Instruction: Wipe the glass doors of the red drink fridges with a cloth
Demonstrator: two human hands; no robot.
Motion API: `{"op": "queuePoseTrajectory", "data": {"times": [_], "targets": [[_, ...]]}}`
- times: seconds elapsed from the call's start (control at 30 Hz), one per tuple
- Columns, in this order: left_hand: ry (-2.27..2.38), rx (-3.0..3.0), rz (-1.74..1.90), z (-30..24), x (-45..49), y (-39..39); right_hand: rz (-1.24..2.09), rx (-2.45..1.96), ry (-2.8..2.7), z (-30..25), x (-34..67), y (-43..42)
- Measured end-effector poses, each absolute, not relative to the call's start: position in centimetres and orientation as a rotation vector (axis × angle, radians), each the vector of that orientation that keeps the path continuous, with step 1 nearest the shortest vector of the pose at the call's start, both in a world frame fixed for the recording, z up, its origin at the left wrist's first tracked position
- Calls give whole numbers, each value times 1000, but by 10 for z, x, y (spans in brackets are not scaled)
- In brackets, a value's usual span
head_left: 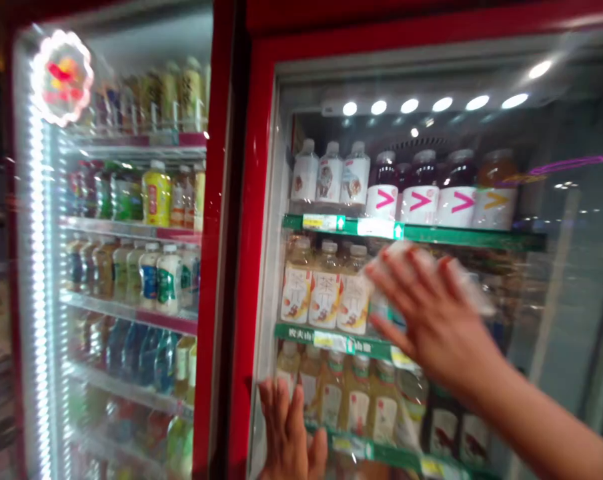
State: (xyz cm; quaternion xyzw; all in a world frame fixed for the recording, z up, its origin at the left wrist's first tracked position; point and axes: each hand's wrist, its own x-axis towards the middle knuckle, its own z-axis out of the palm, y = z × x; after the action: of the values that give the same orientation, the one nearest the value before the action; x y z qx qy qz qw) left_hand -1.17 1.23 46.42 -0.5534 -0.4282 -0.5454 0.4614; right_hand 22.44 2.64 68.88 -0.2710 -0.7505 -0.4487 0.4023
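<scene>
My right hand is spread flat over a white cloth or tissue, which it presses against the glass door of a red-framed drinks fridge. Motion blurs this hand, and most of the white piece is hidden under the fingers. Lower down, my left hand has its fingers raised and apart near the left edge of the same door, apparently against the glass, with nothing in it. Behind the glass, tea bottles stand on the middle shelf, between the two hands and the door frame.
Bottles with dark caps and white labels fill the upper shelf, over a green price strip. To the left stands a second lit fridge with several stocked shelves. A red door frame runs between the two glass fronts.
</scene>
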Motion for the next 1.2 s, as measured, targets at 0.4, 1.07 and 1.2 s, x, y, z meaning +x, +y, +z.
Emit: {"op": "queuePoseTrajectory", "data": {"times": [0.4,1.07,1.2], "targets": [[-1027,-1469,-1309,488,-11,10,-1218,-955,-1788,474,303,6],[-1097,-1472,-1301,480,-11,11,-851,-1129,-1654,477,221,6],[-1103,-1472,-1286,481,-12,10,-989,-996,-1915,441,225,-5]]}}
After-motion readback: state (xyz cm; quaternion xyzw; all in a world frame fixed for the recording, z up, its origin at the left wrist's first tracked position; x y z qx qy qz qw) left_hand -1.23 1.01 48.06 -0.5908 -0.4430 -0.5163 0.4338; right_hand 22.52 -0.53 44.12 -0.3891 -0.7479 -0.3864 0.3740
